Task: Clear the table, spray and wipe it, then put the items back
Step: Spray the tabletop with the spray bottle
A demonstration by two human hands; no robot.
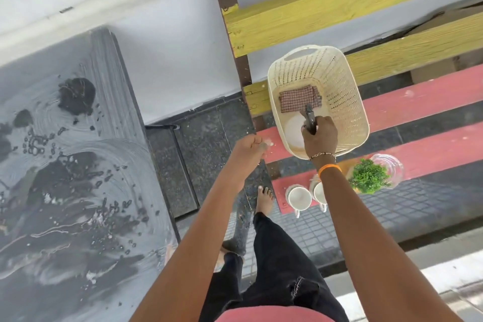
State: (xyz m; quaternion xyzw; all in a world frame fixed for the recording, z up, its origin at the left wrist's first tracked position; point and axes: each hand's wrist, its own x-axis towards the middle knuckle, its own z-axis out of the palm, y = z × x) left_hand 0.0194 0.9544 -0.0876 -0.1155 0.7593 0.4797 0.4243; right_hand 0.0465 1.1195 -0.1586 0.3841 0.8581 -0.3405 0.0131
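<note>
**Right grip in basket; cleared items on slatted bench**

My right hand [319,133] reaches into the cream plastic basket [339,81], its grip closed round a dark handle [310,119]; what tool it belongs to I cannot tell. A checked cloth [298,98] and a white plate [294,129] lie inside the basket. My left hand [251,145] hangs loosely curled, holding nothing. Two white cups [299,197], a small green plant [368,176] and a clear glass [389,165] sit on the bench [418,102]. The dark table [78,165] at left is wet and streaked.

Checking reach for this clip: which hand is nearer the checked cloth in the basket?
Right. The right hand is over the basket, just short of the checked cloth, gripping a dark tool. The left hand hangs outside the basket, farther off.
</note>
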